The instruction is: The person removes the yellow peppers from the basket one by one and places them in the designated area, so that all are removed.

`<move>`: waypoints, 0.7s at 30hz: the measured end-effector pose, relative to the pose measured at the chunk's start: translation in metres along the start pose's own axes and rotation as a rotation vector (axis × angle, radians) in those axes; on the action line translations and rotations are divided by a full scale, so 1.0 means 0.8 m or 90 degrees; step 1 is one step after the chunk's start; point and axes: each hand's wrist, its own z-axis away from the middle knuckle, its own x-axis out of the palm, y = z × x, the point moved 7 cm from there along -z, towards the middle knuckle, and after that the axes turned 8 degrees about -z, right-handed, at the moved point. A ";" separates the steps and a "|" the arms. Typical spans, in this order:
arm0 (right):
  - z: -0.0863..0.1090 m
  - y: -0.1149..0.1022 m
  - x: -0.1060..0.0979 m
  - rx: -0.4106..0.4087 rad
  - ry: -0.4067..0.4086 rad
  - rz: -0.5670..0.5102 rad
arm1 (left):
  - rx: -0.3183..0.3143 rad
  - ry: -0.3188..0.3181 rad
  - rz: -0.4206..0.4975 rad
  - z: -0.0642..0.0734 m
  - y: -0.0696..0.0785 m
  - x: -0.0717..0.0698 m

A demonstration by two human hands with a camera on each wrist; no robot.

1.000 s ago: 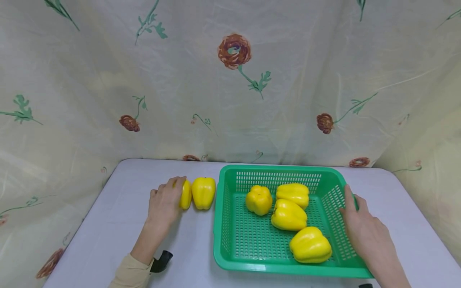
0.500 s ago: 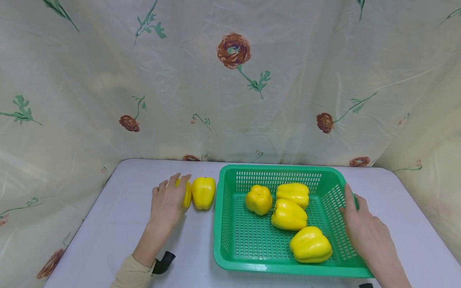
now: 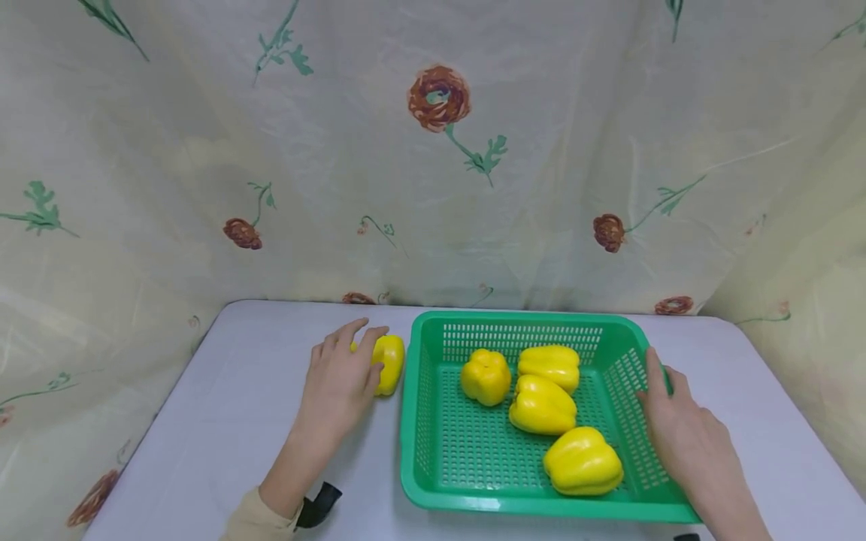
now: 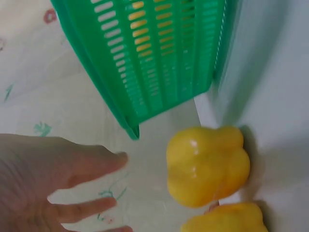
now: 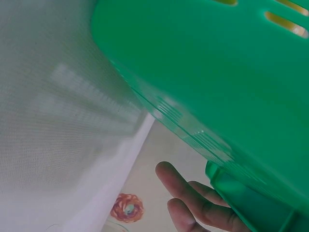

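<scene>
My left hand (image 3: pixel 338 379) hovers over the table beside a yellow bell pepper (image 3: pixel 390 366), fingers spread and covering part of it. A sliver of a second yellow pepper shows between the fingers. In the left wrist view both lie on the table: one bell pepper (image 4: pixel 207 164) in full, the other pepper (image 4: pixel 224 220) cut off by the frame; the thumb stands apart from them. My right hand (image 3: pixel 693 428) holds the right rim of a green plastic basket (image 3: pixel 501 502), with fingers reaching outside under the rim in the right wrist view.
Inside the basket lie several yellow bell peppers (image 3: pixel 543 406), mostly toward its right half. A white-covered table (image 3: pixel 223 421) extends on both sides. A flower-patterned curtain (image 3: pixel 325 150) hangs behind its back edge.
My left hand has moved right, from the left pepper on the table toward the one beside the basket, and its fingers have spread more. The right hand and basket stay in place.
</scene>
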 end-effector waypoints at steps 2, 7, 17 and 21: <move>0.000 0.000 0.000 -0.003 0.002 0.001 | 0.029 0.026 0.007 0.001 0.009 -0.002; 0.000 0.001 0.001 0.001 -0.005 -0.001 | 0.074 0.066 0.017 0.003 0.026 -0.007; -0.001 0.003 0.001 0.013 -0.009 -0.002 | 0.146 0.044 0.036 0.007 0.060 -0.001; -0.001 0.003 0.001 0.017 -0.011 -0.004 | 0.169 0.044 0.036 0.008 0.071 0.002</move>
